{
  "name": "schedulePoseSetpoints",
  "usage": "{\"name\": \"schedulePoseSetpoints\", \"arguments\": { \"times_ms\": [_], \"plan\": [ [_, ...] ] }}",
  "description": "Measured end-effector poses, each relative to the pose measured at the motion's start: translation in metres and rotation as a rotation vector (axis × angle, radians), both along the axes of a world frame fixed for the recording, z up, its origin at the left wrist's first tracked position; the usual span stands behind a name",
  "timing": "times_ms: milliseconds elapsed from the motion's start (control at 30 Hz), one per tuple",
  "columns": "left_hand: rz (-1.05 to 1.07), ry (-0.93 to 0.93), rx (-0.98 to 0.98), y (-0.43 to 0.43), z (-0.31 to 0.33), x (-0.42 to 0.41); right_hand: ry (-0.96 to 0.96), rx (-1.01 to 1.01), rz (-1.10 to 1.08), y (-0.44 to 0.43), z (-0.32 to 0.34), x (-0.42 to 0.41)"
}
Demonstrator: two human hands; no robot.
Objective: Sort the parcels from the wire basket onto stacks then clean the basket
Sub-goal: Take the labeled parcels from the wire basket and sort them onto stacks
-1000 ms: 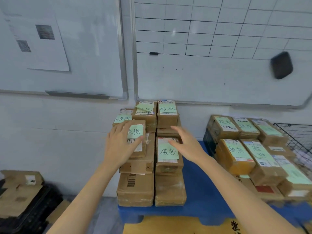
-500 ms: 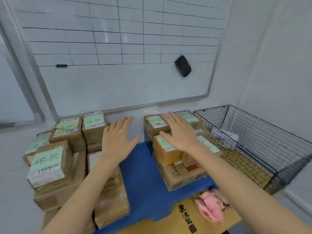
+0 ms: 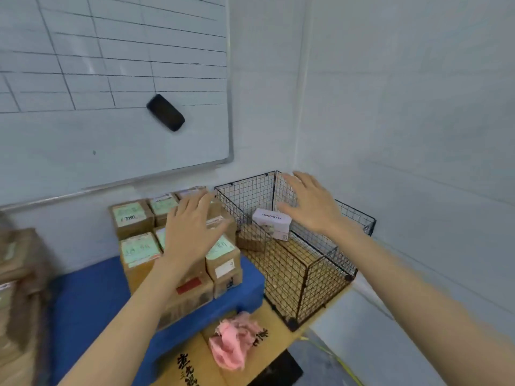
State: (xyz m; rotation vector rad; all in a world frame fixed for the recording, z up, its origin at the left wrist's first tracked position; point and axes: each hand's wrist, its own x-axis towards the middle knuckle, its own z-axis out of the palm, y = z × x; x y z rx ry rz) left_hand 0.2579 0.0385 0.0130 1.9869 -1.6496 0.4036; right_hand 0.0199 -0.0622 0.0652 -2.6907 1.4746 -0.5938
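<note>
A black wire basket stands in the corner on flat cardboard. Inside it lie a white parcel and a small brown parcel near its far left side. My right hand hovers open above the basket, just right of the white parcel. My left hand is open, fingers spread, over a stack of brown parcels with green labels on a blue pad. Neither hand holds anything.
A pink cloth lies crumpled on the cardboard in front of the basket. Another parcel stack is blurred at the left edge. A whiteboard with a black eraser hangs on the wall behind.
The view has swung right from the left stack to the basket. Both hands moved right, the right from over the middle stack to above the basket.
</note>
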Motion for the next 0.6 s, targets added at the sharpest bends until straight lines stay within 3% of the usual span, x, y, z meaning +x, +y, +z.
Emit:
{"name": "schedulePoseSetpoints", "arguments": {
  "times_ms": [267,600],
  "plan": [
    [-0.021,0.031,0.048,-0.066,-0.007,-0.102,0.011,0.055,-0.019,-0.052,-0.008,-0.103],
    [-0.051,0.055,0.05,-0.168,-0.003,-0.151,-0.043,0.107,-0.011,-0.141,-0.034,-0.156]
  ]
}}
